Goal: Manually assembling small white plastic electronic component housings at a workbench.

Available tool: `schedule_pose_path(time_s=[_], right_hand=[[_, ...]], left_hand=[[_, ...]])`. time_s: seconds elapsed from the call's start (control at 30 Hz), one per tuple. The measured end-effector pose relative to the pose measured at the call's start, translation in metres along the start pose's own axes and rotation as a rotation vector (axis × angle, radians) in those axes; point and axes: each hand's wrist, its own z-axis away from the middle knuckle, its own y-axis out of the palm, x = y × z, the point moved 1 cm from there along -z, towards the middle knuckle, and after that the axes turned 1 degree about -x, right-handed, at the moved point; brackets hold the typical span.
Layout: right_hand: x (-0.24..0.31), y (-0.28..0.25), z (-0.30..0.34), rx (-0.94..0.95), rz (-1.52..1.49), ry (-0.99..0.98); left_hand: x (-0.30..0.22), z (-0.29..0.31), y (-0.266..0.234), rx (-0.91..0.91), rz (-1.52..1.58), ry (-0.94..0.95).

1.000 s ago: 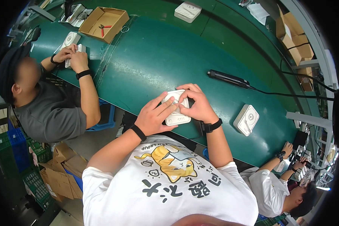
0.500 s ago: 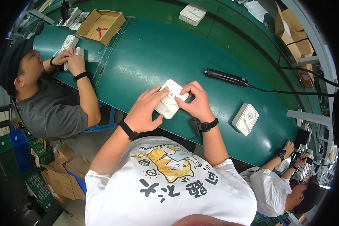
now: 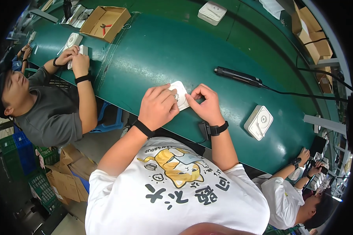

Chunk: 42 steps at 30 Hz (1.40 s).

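the small white square device [image 3: 179, 94] lies flat on the green worktop [image 3: 153, 51], right at the near edge in front of the person, so both hands can reach it without stretching. the left hand [image 3: 159, 106] lies over its left part, fingers [image 3: 169, 98] bent and close together, pressing down on the top face; it looks like this hand keeps the device from sliding. the right hand [image 3: 206, 103] is at the right edge, thumb and first finger pinched narrow on something very small at the rim of the device; what is between them i cannot tell. both wrists carry a black band.

further right on the worktop rests another white device with a round mark [image 3: 259, 122], apart from the hands. a black rod-shaped tool with a cable [image 3: 237, 76] lies behind, near but not touching. far left, a co-worker's hands [image 3: 74, 58] handle a similar white piece, beside an open cardboard box [image 3: 105, 22]. one more white device [image 3: 212, 11] sits at the far side.
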Motion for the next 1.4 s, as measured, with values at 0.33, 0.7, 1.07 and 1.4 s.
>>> schedule_pose_path(time_s=[0.33,0.7,1.07,1.4], right_hand=[[0.002,-0.002,0.001,0.006,0.011,0.001],[0.003,-0.002,0.000,-0.037,0.068,-0.051],[0.050,0.002,0.053,-0.025,0.642,-0.306],[0.023,-0.065,0.121,-0.339,0.895,-0.025]], left_hand=[[0.018,-0.005,-0.002,0.209,0.331,-0.285],[0.049,-0.002,0.008,0.331,0.570,-0.359],[-0.020,0.039,0.034,-0.051,1.249,-0.741],[0.035,0.079,0.016,0.049,0.135,-0.163]])
